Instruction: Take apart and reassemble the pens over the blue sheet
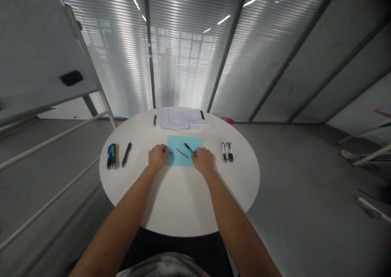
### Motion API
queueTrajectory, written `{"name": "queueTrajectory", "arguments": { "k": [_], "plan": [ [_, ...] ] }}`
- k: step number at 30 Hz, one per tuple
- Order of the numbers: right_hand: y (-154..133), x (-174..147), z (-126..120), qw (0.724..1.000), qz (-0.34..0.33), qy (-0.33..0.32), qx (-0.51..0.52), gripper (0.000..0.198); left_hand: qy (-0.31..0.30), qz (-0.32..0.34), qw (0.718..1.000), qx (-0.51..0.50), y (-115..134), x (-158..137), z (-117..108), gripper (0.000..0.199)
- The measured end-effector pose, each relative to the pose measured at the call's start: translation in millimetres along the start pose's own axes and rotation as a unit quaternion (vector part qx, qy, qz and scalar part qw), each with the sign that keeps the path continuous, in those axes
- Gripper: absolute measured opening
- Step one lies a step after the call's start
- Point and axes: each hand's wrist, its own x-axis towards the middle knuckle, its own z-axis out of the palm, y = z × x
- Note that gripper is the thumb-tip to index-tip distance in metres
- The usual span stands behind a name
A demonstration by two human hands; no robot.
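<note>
On a light blue sheet point(180, 140) lies a thin dark pen refill point(182, 153), between my two hands. My right hand point(203, 159) is closed at the sheet's right edge, its fingers on the lower end of a green and black pen barrel point(189, 147) that slants up to the left. Over the left edge, my left hand point(158, 154) is closed in a pinch. A small dark tip shows at its fingers, too small to name. Beside those fingertips a small part lies on the sheet, also hard to make out.
The round white table point(177, 203) holds several coloured pens point(111, 157) and a black pen point(126, 154) at left. Several white and yellow pens point(227, 152) lie at right, near tiny bits. Papers point(180, 118) and another pen point(155, 120) lie at the back. A whiteboard stand point(88, 61) is at left.
</note>
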Motion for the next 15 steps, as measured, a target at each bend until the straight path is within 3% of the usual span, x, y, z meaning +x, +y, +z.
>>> {"name": "queueTrajectory", "arguments": {
  "k": [3, 6, 9, 15],
  "plan": [
    [2, 4, 1, 0.999, 0.012, 0.004, 0.042, 0.020, 0.005, 0.004, 1.000, -0.017, -1, -1, 1, 0.032],
    [7, 11, 5, 0.988, 0.034, 0.002, 0.150, 0.018, 0.010, 0.000, 1.000, -0.025, -1, -1, 1, 0.030],
    [14, 18, 8, 0.963, 0.066, 0.022, 0.259, 0.022, 0.015, -0.002, 0.999, -0.031, -1, -3, -1, 0.029],
    [20, 25, 5, 0.911, 0.064, 0.094, 0.396, 0.030, 0.005, -0.008, 1.000, -0.026, 0, -6, -5, 0.029]
  ]
}}
